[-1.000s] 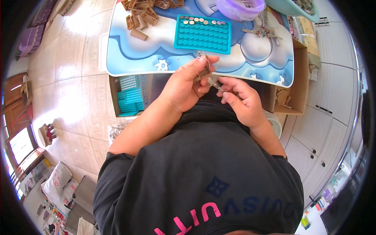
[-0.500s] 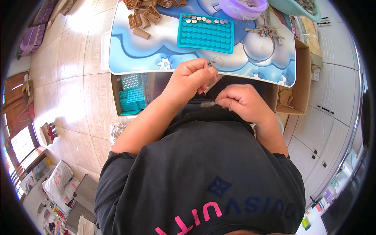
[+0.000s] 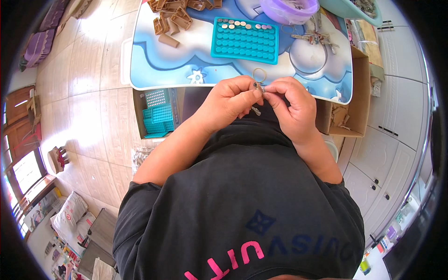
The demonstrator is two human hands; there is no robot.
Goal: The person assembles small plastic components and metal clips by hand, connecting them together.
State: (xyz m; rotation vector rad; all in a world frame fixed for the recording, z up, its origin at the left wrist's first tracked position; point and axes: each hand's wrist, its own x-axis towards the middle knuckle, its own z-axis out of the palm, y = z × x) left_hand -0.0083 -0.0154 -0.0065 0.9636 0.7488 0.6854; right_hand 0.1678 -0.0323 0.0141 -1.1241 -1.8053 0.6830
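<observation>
My left hand (image 3: 228, 102) is closed in a pinch around a small dark part (image 3: 255, 86), just in front of the table's near edge. A thin gold-coloured ring (image 3: 259, 71) stands out above its fingertips. My right hand (image 3: 296, 105) is pinched at the same spot, its fingertips against a tiny greyish piece (image 3: 262, 88); the fingers hide most of it. A pale, slender piece (image 3: 255, 111) hangs below the left fingers. Beyond the hands, a teal tray (image 3: 245, 41) with round wells lies on the table, several coin-like discs (image 3: 237, 23) in its far rows.
Tan hollow pieces (image 3: 179, 18) are heaped at the table's far left. A purple basin (image 3: 289, 14), a pale green basin (image 3: 345, 11) and a metal cluster (image 3: 317, 38) are at the right. Below the table are teal trays (image 3: 161, 113) and a cardboard box (image 3: 357, 107).
My right hand has moved up and left with its piece to meet my left hand's fingertips. The left hand has shifted slightly down, and the ring shows more upright.
</observation>
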